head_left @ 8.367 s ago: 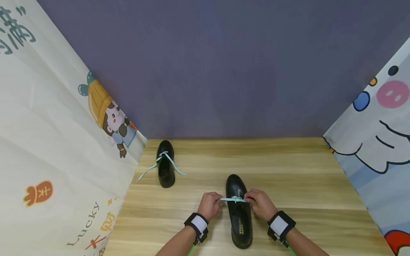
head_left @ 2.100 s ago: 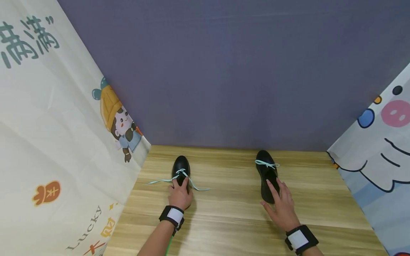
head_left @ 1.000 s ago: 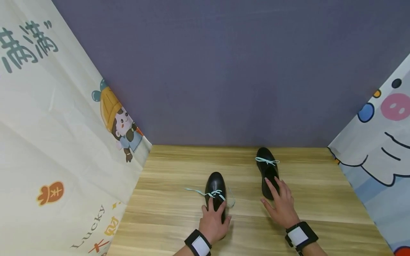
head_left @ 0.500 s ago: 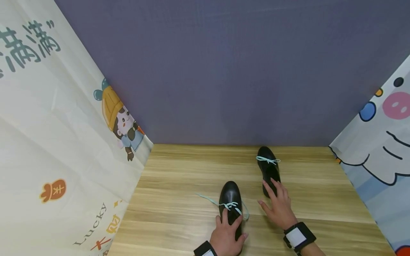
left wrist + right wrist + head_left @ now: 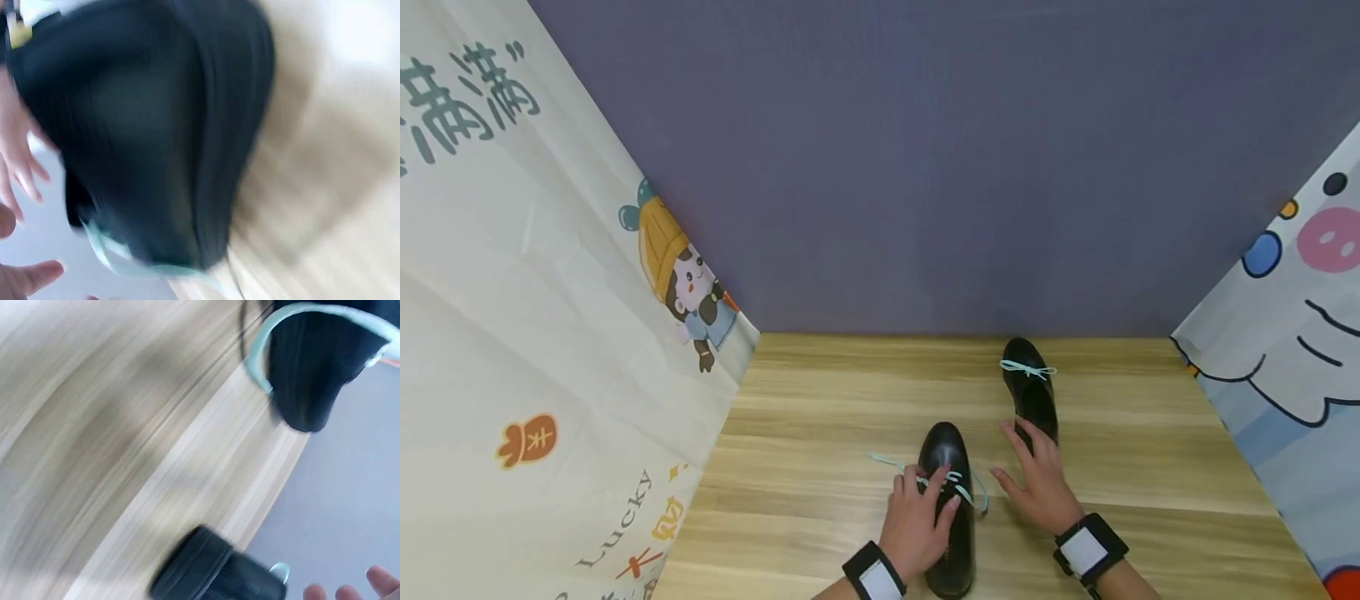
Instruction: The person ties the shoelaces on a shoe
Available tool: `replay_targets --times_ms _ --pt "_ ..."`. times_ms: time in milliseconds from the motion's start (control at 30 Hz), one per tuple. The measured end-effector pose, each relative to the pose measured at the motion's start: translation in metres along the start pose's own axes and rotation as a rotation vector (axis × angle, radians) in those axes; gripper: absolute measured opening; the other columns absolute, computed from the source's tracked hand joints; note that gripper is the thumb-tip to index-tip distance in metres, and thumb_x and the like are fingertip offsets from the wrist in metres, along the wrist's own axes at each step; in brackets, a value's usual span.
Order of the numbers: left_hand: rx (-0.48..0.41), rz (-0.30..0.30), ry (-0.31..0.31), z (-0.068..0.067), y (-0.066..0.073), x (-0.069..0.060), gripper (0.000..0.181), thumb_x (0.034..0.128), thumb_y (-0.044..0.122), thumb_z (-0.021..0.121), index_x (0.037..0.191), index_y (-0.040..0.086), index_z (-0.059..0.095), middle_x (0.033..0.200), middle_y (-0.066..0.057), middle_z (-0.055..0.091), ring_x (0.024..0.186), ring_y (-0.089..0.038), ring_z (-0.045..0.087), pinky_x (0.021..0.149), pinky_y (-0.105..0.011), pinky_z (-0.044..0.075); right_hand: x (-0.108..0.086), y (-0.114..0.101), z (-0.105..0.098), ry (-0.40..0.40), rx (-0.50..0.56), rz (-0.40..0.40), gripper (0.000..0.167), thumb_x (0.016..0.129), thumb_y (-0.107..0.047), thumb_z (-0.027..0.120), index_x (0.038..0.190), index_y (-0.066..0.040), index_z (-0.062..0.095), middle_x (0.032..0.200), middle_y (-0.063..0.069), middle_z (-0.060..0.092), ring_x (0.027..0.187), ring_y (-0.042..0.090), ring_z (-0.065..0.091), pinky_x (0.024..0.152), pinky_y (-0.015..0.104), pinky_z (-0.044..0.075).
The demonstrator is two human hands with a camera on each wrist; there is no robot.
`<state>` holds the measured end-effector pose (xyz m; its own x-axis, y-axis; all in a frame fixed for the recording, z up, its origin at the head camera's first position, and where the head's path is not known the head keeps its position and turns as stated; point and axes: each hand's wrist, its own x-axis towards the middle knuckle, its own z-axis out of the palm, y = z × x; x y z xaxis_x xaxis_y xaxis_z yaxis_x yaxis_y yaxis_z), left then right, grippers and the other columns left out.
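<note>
Your left hand [image 5: 917, 525] lies palm down with its fingers spread loosely over the near black leather lace-up shoe [image 5: 942, 446]; whether a fingertip touches it cannot be told. Your right hand [image 5: 1041, 483] slants inward, its fingers parted and its thumb wide, over the heel end of a matching far black leather lace-up shoe [image 5: 1036, 404]. Each wrist wears a black strap with a white patch. A flat mint-green lace [image 5: 964, 495] on the near shoe trails out to both sides; a mint-green bow [image 5: 1028, 368] sits on the far one. Both shoes stand on a pale wood-grain surface [image 5: 820, 400], before a grey-purple panel [image 5: 865, 167]. From above, your right fingertips overlap the far shoe; the right wrist view shows a gap there. The blurred left wrist view shows the near shoe's side close up.
</note>
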<state>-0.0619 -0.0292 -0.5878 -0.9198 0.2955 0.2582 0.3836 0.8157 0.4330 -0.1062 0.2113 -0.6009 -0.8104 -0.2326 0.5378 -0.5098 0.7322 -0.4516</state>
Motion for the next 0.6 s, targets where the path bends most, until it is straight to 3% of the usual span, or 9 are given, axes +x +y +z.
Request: replay_targets --times_ms 133,233,433,600 --pt "-0.045 -0.022 -0.033 -0.004 -0.021 0.018 0.047 0.1006 0.035 0.059 0.141 0.011 0.053 0.138 -0.014 0.045 0.119 -0.029 0.046 0.083 -0.042 0.043 0.003 -0.015 0.006 -0.127 0.052 0.036 0.075 0.085 -0.017 0.081 0.149 -0.005 0.043 0.147 0.031 0.035 0.129 0.051 0.038 0.09 0.065 0.045" --pt "-0.074 -0.012 -0.066 -0.003 -0.035 0.027 0.049 0.1002 0.032 0.06 0.141 0.007 0.051 0.14 -0.017 0.045 0.124 -0.034 0.049 0.09 -0.052 0.048 0.002 -0.024 0.013 -0.248 0.102 0.106 0.072 0.089 -0.024 0.078 0.15 -0.008 0.042 0.151 0.026 0.033 0.13 0.046 0.043 0.091 0.061 0.048" --pt "-0.139 0.017 -0.16 0.005 -0.049 0.026 0.049 0.1007 0.034 0.06 0.137 0.001 0.052 0.119 -0.012 0.052 0.101 -0.022 0.057 0.083 -0.036 0.052 -0.005 -0.036 0.026 -0.382 0.191 0.209 0.07 0.092 -0.039 0.073 0.15 -0.013 0.044 0.145 0.018 0.037 0.115 0.032 0.059 0.091 0.047 0.052" --pt "-0.197 -0.002 -0.23 0.012 -0.053 0.021 0.039 0.1034 0.033 0.056 0.128 0.002 0.054 0.104 -0.003 0.052 0.089 -0.012 0.053 0.077 -0.029 0.049 -0.013 -0.038 0.032 -0.426 0.306 0.269 0.06 0.093 -0.037 0.072 0.14 -0.008 0.047 0.123 0.012 0.045 0.088 0.014 0.06 0.071 0.027 0.052"
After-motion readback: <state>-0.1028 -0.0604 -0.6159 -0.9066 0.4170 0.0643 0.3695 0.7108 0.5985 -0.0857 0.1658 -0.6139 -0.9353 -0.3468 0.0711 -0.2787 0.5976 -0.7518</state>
